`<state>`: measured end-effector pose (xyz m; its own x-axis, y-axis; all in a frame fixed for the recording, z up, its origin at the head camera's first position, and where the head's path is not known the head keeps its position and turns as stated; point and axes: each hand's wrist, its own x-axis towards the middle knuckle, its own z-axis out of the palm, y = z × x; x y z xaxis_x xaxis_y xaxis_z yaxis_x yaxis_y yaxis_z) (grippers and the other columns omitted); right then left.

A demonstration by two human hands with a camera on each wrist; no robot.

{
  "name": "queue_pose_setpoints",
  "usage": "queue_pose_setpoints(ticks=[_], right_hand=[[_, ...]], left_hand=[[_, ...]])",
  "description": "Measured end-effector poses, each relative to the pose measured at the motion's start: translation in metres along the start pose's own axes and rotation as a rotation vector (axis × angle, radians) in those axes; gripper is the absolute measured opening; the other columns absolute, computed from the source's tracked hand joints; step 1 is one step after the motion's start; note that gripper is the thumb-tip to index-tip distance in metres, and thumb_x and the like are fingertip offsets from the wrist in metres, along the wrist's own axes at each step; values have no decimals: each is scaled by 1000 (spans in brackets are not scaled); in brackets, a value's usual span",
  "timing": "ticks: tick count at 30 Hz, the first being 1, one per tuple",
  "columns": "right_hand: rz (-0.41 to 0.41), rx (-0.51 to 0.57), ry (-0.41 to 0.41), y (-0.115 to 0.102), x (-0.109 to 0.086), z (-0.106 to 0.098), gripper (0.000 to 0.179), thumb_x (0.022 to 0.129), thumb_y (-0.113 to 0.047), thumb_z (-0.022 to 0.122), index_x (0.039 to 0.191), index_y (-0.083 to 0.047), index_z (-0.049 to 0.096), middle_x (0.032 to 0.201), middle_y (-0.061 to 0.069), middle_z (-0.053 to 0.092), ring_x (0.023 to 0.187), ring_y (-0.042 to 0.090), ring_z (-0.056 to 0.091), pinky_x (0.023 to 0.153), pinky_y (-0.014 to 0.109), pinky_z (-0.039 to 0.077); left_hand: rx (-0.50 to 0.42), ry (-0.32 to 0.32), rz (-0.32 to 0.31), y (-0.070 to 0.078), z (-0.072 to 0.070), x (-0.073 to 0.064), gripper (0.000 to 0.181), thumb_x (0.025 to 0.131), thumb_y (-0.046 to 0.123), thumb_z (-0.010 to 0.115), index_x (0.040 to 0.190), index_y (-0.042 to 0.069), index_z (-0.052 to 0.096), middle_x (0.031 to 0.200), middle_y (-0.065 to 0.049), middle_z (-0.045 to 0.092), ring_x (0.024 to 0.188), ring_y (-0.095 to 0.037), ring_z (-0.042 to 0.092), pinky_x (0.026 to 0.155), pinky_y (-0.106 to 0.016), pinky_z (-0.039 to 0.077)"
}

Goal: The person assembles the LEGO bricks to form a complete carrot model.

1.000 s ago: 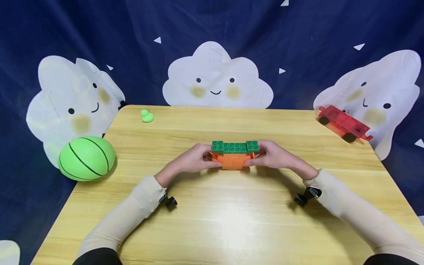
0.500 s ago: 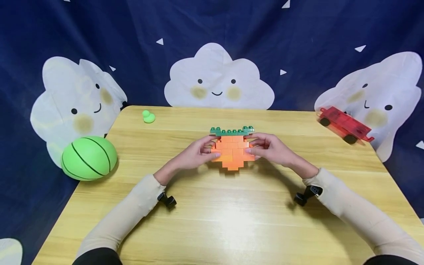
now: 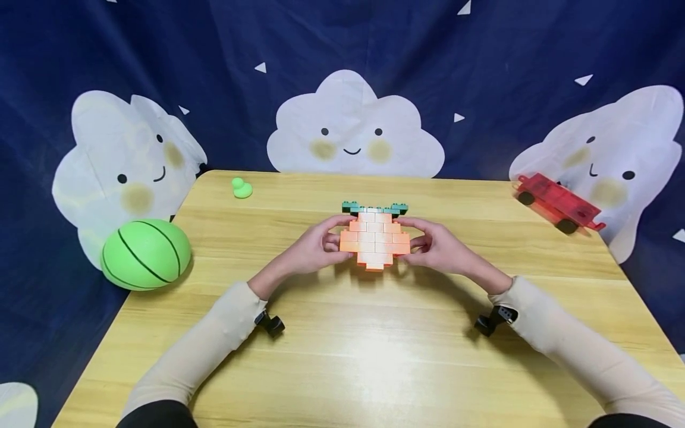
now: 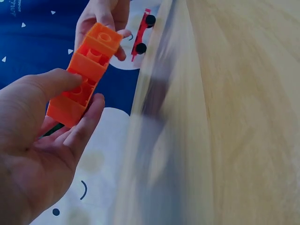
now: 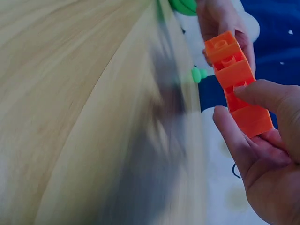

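Note:
Between my two hands is a carrot-shaped toy-brick model point(image 3: 375, 238), stepped orange bricks narrowing toward me with green bricks across the far end. My left hand point(image 3: 318, 245) grips its left side, thumb on the near lower edge and index finger along the upper part. On the opposite side my right hand point(image 3: 436, 246) holds it the same way. Both wrist views show the orange underside point(image 4: 84, 75) with hollow brick bottoms and the thumbs pressed against it. The model is held over the wooden table, its shadow below. Its green end is mostly hidden in the wrist views.
A green ball point(image 3: 146, 254) with black lines sits at the table's left edge. A small green duck point(image 3: 242, 188) stands at the back left. At the back right edge lies a red toy car base point(image 3: 559, 202) with black wheels. A blue cloud-print curtain point(image 3: 342, 35) hangs behind the table point(image 3: 374, 356).
The model has tipped so that its broad orange face now shows toward me, where earlier mostly its green studded top showed. Both hands turned with it and kept their hold.

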<state>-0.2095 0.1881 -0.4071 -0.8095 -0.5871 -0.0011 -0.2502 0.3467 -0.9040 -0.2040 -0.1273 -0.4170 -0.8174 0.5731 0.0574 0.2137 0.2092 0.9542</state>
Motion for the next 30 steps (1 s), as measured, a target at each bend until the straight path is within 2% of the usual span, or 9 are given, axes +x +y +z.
queue_pose_setpoints(ticks=[2, 3, 6, 7, 13, 16, 20, 26, 30], right_hand=[[-31, -57, 36, -1, 0, 2, 78, 83, 6, 80, 152, -3, 45, 155, 23, 46, 99, 17, 76, 75, 25, 62], [-48, -74, 47, -1, 0, 2, 77, 83, 6, 80, 152, -4, 47, 154, 23, 48, 99, 21, 76, 76, 26, 62], [-100, -113, 63, -2, 1, 4, 75, 81, 6, 82, 148, -3, 51, 149, 24, 53, 94, 29, 77, 76, 29, 64], [-109, -126, 62, -2, 1, 4, 74, 81, 6, 83, 147, -3, 52, 147, 24, 54, 93, 29, 77, 77, 29, 64], [-85, -208, -3, 5, 3, 4, 71, 83, -6, 84, 146, -2, 52, 145, 27, 57, 93, 25, 77, 80, 32, 64], [-61, -241, -47, 6, 4, 5, 71, 84, -6, 82, 147, -1, 51, 143, 29, 56, 94, 24, 76, 79, 31, 64], [-39, -300, -75, 6, 8, 8, 69, 85, -7, 80, 147, -1, 51, 143, 28, 57, 100, 27, 75, 80, 33, 64], [-5, -412, -86, 10, 11, 13, 70, 84, -13, 82, 146, -1, 52, 145, 23, 59, 124, 37, 65, 101, 51, 56], [26, -444, -108, 13, 11, 16, 72, 85, -18, 83, 147, 0, 51, 144, 23, 60, 133, 39, 59, 109, 55, 50]], left_hand=[[55, 24, 26, 0, 0, 0, 77, 87, -4, 76, 154, 13, 43, 112, -9, 56, 74, -10, 52, 67, -17, 50], [93, 34, 40, 0, 0, 0, 76, 86, -2, 77, 153, 13, 45, 114, -9, 56, 77, -11, 53, 68, -17, 51], [214, 57, 72, 0, -1, 1, 73, 86, 4, 81, 151, 12, 49, 143, -6, 51, 101, -19, 61, 80, -25, 60], [247, 56, 75, 0, -1, 1, 72, 86, 7, 81, 150, 11, 50, 146, -8, 51, 108, -22, 61, 83, -28, 61], [383, -14, 7, -1, -2, 2, 71, 89, 17, 80, 152, 8, 47, 148, -11, 53, 120, -28, 61, 94, -37, 59], [454, -48, -25, -3, -1, 2, 73, 92, 25, 79, 154, 8, 45, 149, -11, 53, 126, -26, 59, 107, -42, 53], [521, -57, -57, -7, -1, 2, 73, 92, 31, 78, 154, 10, 45, 151, -10, 53, 137, -26, 53, 118, -45, 43], [575, -78, -106, -11, 1, 1, 73, 91, 33, 79, 154, 13, 47, 155, -11, 51, 146, -30, 46, 123, -48, 36], [600, -96, -142, -12, 3, 1, 73, 90, 34, 80, 153, 14, 48, 155, -10, 52, 146, -30, 46, 123, -48, 36]])
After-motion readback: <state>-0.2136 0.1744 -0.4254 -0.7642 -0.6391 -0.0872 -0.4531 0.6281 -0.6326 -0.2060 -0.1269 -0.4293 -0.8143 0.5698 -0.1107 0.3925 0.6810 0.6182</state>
